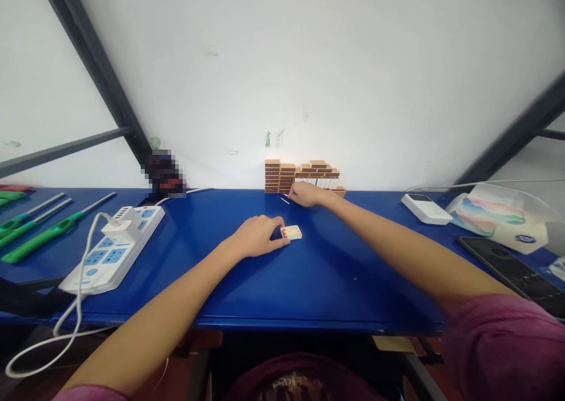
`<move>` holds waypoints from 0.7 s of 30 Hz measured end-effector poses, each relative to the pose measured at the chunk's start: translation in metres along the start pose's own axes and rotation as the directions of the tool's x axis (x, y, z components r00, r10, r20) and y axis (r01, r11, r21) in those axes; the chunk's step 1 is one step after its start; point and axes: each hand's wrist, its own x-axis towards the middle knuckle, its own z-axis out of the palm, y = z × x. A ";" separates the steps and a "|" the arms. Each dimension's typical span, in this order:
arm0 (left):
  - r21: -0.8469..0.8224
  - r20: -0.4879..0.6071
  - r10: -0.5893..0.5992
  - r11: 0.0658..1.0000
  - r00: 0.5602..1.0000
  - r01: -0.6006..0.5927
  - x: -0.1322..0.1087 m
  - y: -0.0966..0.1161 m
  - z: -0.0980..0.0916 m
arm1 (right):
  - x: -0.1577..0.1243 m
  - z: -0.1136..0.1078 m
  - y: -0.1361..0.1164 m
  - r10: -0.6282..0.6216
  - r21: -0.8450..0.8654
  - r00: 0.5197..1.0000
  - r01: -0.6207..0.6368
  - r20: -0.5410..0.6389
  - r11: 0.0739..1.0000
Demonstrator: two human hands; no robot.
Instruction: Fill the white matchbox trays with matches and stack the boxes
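Observation:
An open matchbox tray (292,232) with red-tipped matches lies on the blue table, its left end between the thumb and fingers of my left hand (261,236). Farther back, my right hand (304,194) pinches a match near its red tip, in front of the stacked boxes. Another loose match (285,201) lies just left of my right fingertips. Against the wall stand piles of brown-sided matchboxes (272,176), with stepped rows of boxes (318,164) to their right, partly hidden by my right hand.
On the left are a white power strip (148,217) with cables and green lighters (57,230). A white device (426,208), a plastic package (498,215) and a dark phone (514,268) lie on the right of the blue table (282,289).

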 end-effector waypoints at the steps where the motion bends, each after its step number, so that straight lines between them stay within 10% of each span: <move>1: 0.001 0.000 -0.001 1.000 1.000 0.001 0.000 0.000 0.000 | 0.001 0.000 -0.003 0.019 0.001 1.000 -0.019 -0.018 1.000; 21: 0.045 0.003 0.005 0.999 1.000 -0.005 -0.001 0.001 0.000 | 0.007 -0.005 -0.034 0.118 -0.093 0.990 -0.111 0.081 0.990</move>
